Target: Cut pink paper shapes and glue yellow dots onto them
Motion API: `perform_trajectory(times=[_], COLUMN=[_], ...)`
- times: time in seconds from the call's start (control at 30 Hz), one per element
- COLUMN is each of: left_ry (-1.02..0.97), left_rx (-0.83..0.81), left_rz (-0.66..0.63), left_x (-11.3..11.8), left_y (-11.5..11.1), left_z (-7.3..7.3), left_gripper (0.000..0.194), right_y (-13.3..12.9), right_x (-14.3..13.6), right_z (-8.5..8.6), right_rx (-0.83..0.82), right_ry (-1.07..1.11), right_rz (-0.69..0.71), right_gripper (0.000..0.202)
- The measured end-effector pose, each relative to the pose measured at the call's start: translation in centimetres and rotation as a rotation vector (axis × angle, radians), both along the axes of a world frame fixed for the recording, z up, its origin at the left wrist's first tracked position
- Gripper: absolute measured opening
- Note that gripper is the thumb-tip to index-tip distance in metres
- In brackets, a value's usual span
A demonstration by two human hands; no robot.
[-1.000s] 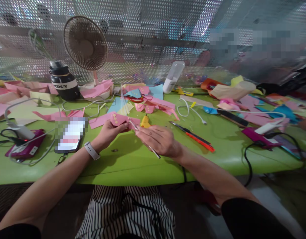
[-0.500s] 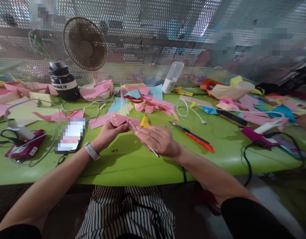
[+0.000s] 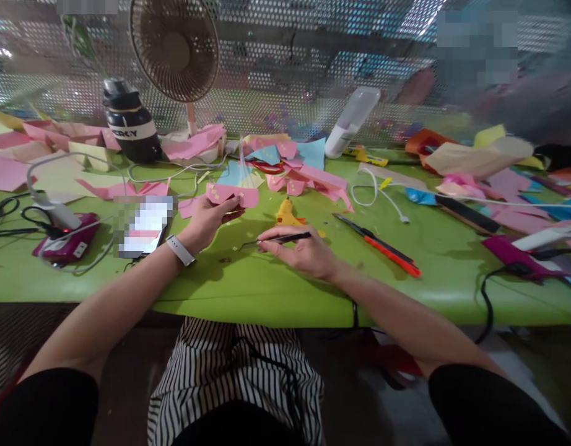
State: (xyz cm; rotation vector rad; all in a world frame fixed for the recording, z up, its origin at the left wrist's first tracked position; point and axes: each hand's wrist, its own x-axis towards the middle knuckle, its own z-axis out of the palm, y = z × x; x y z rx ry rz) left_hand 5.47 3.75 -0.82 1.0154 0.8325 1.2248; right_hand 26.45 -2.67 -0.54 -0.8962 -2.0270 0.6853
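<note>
My left hand (image 3: 205, 222) grips a pink paper piece (image 3: 232, 194) with small yellow marks, held above the green table (image 3: 197, 297). In my right hand (image 3: 301, 249) are dark-handled tweezers (image 3: 285, 238), their thin tips pointing left, low over the table. A tiny pale piece (image 3: 235, 248) lies just left of the tips. Behind my right hand is a yellow glue gun (image 3: 288, 213). Farther right lies a red and black cutter (image 3: 381, 244).
A phone (image 3: 148, 226) and a purple power strip (image 3: 72, 238) lie at the left, with loose cables. At the back are a fan (image 3: 174, 52), a black bottle (image 3: 133, 131), a leaning white bottle (image 3: 353, 121) and paper scraps. Another power strip (image 3: 518, 254) lies right.
My right hand has moved down and away from the pink paper, and the tweezers now point at the table. My left hand still holds the paper. The view has shifted.
</note>
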Motion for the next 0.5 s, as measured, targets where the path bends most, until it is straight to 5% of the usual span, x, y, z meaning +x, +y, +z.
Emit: perform_trajectory(times=[0.13, 0.33, 0.5], left_ry=[0.003, -0.038, -0.075], left_rx=[0.015, 0.019, -0.037], left_rz=[-0.012, -0.036, -0.042], left_x=[0.1, 0.0, 0.2], left_y=[0.1, 0.2, 0.3], left_z=[-0.3, -0.4, -0.7], left_gripper=[0.021, 0.02, 0.015], right_y=[0.0, 1.5, 1.8], right_x=[-0.7, -0.9, -1.3], right_z=[-0.8, -1.4, -1.6], right_rx=[-0.102, -0.669, -0.803], right_ry=[0.072, 0.409, 0.504], right_rz=[-0.034, -0.15, -0.197], right_gripper=[0.018, 0.025, 0.021])
